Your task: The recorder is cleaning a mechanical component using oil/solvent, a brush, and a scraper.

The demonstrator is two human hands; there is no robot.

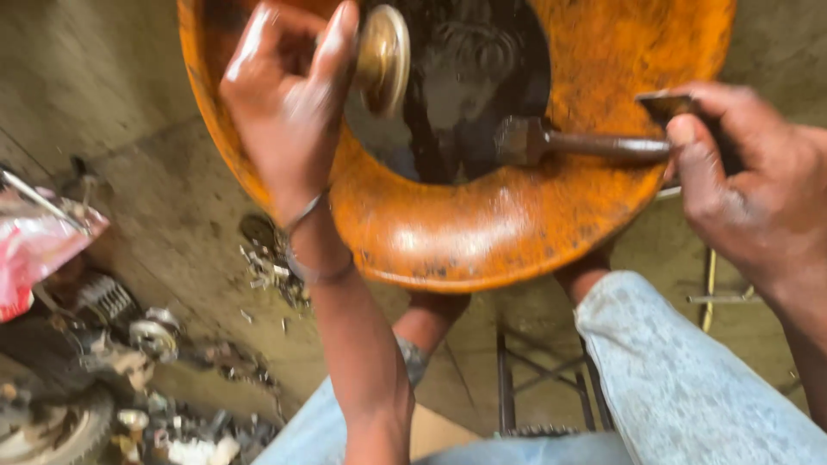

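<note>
Centrally, upper frame: orange basin [482, 232] holding dark oily liquid, glossy rim. Left hand [284, 103], fingers clamped on round brass disc [383, 58] held over basin's left edge. Right hand [749, 189] closed around brush [568, 142], bristles dipped near middle. Lower left: scattered metal parts [129, 344], concrete floor [103, 86] between.

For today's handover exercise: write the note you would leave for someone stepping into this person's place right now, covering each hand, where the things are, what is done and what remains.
Left hand: raised over the orange basin, fingers gripping a round brass-coloured disc held on edge.
Right hand: closed on the handle of a dirty brush, bristles pointing into the basin.
Basin: holds dark liquid, in front of the knees.
Done: brush and disc look wet and grimy.
Left: whether the disc is clean cannot be told; the picture is blurred.
</note>
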